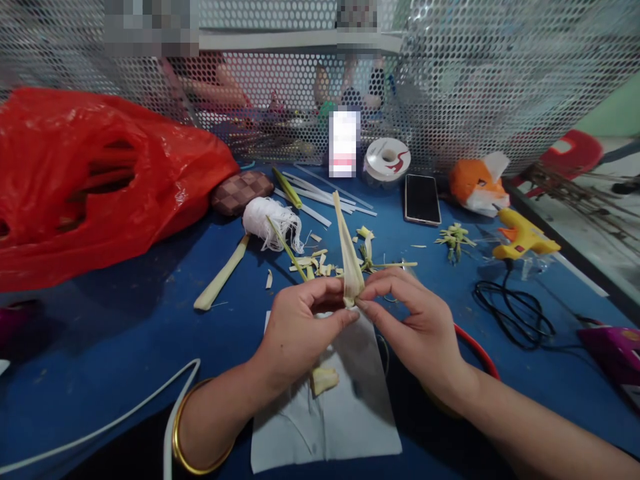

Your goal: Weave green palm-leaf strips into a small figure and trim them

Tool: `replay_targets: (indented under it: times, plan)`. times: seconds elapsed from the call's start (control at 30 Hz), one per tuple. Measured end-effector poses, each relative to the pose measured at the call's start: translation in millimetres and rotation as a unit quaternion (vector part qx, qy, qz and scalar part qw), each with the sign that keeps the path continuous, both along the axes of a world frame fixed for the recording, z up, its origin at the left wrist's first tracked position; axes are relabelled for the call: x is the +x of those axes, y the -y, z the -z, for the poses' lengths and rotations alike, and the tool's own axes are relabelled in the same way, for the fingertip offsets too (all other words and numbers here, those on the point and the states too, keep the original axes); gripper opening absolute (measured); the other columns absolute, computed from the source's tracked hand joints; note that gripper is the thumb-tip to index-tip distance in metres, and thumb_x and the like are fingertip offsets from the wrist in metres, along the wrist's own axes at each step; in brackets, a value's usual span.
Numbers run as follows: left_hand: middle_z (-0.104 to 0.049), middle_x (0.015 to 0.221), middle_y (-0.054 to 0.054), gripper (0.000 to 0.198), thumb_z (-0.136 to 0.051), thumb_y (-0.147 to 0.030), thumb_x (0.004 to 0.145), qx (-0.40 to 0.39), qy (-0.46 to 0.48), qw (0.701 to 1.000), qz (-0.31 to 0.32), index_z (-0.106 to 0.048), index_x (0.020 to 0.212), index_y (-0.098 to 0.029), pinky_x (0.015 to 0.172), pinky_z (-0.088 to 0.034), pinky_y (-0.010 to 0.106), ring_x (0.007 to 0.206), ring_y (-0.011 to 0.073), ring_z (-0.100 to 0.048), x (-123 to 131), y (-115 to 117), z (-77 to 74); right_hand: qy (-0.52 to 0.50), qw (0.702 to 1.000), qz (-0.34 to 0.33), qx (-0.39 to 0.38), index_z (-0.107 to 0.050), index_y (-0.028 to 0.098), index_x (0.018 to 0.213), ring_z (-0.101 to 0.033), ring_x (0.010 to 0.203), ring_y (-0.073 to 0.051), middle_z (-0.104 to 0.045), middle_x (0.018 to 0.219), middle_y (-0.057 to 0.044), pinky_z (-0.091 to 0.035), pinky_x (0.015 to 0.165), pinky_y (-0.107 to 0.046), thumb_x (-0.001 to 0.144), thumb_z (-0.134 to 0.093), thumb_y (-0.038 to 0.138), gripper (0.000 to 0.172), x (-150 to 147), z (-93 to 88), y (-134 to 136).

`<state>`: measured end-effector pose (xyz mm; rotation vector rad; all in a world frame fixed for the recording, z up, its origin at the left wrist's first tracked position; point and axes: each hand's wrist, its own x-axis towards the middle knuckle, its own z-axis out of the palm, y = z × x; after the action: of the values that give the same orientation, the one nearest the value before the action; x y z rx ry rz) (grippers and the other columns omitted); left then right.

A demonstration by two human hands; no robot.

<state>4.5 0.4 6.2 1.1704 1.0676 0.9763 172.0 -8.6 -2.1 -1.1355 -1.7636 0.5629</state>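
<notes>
Upright between both hands stands a pale yellow-green folded leaf [350, 263], tapering to a point at the top. My left hand [310, 320] pinches its lower end, with the thumb in front and the fingers behind. From the other side, the thumb and fingertips of my right hand [410, 320] close on the same lower edge. Beneath the hands lies a white sheet [350, 427] with a short cut leaf piece [325, 381] on it. Leaf scraps [325, 265] are scattered just beyond. A thin green stem [286, 245] slants toward the back of my left hand.
To the left sit a red plastic bag [165, 180], white string [265, 220] and a leaf stalk [223, 277]. Farther back are white strips [320, 193], a ribbon spool [387, 160] and a phone [423, 200]. A yellow glue gun [525, 237] with a black cord lies right.
</notes>
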Motion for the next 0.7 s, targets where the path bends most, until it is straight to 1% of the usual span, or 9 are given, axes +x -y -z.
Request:
replay_targets:
  times: [0.1,0.23,0.33,0.43,0.5,0.57,0.7]
  plan:
    - [-0.077,0.085,0.003,0.015,-0.074,-0.012,0.068,-0.001,-0.012,1.0,-0.008,-0.076,0.082,-0.017,0.077,-0.055,0.028,0.078,0.0169,-0.07,0.5,1.2,-0.7,0.011,1.0,-0.003,0.004,-0.063,0.022,0.081,-0.063,0.083,-0.014,-0.065,0.086,0.0,-0.049,0.075,-0.027,0.085,-0.064,0.009,0.013,0.2,-0.3,1.0]
    - [-0.075,0.079,0.0,0.011,-0.073,-0.011,0.069,-0.006,-0.003,1.0,-0.017,-0.074,0.077,-0.018,0.078,-0.054,0.027,0.079,0.0162,-0.07,1.5,1.9,-2.4,0.009,1.0,0.0,0.002,-0.064,0.022,0.08,-0.064,0.082,-0.016,-0.066,0.085,-0.001,-0.05,0.074,-0.029,0.085,-0.063,0.01,0.012,0.0,-1.9,2.1]
    - [-0.075,0.081,0.001,0.012,-0.076,-0.012,0.067,-0.043,0.033,0.998,-0.013,-0.075,0.078,-0.018,0.077,-0.052,0.026,0.079,0.0158,-0.069,1.7,1.6,-3.3,0.001,1.0,-0.003,0.005,-0.064,0.022,0.081,-0.064,0.082,-0.017,-0.066,0.084,-0.001,-0.05,0.074,-0.031,0.085,-0.063,0.011,0.012,-0.4,-3.0,1.7]
    - [-0.076,0.082,0.003,0.02,-0.08,-0.014,0.064,-0.101,0.092,0.991,0.005,-0.076,0.083,-0.017,0.079,-0.05,0.026,0.079,0.015,-0.067,1.0,1.6,-3.7,-0.007,1.0,-0.004,0.01,-0.065,0.022,0.083,-0.064,0.083,-0.016,-0.066,0.085,-0.001,-0.05,0.074,-0.03,0.085,-0.062,0.01,0.013,-0.6,-2.8,0.8]
    - [-0.075,0.081,0.003,0.02,-0.08,-0.018,0.065,-0.132,0.112,0.985,0.005,-0.077,0.084,-0.016,0.076,-0.049,0.024,0.075,0.0133,-0.065,0.4,1.8,-3.5,-0.004,1.0,-0.007,0.007,-0.065,0.022,0.083,-0.064,0.083,-0.016,-0.066,0.085,-0.001,-0.05,0.074,-0.03,0.085,-0.062,0.01,0.013,-0.5,-1.9,0.6]
    - [-0.073,0.074,0.003,0.013,-0.079,-0.021,0.068,-0.147,0.11,0.983,-0.01,-0.077,0.079,-0.015,0.069,-0.046,0.022,0.068,0.0108,-0.061,-0.2,1.7,-3.2,0.001,1.0,-0.015,0.003,-0.065,0.022,0.083,-0.064,0.084,-0.016,-0.066,0.086,-0.001,-0.05,0.074,-0.029,0.086,-0.062,0.011,0.012,-0.5,-0.4,0.6]
    - [-0.07,0.069,0.002,0.008,-0.078,-0.022,0.068,-0.139,0.108,0.984,-0.016,-0.076,0.071,-0.014,0.068,-0.045,0.022,0.066,0.0106,-0.059,-0.5,1.1,-4.4,-0.01,0.999,-0.031,-0.008,-0.065,0.023,0.084,-0.063,0.08,-0.015,-0.066,0.083,0.0,-0.049,0.072,-0.028,0.088,-0.062,0.012,0.012,-0.9,2.1,1.4]
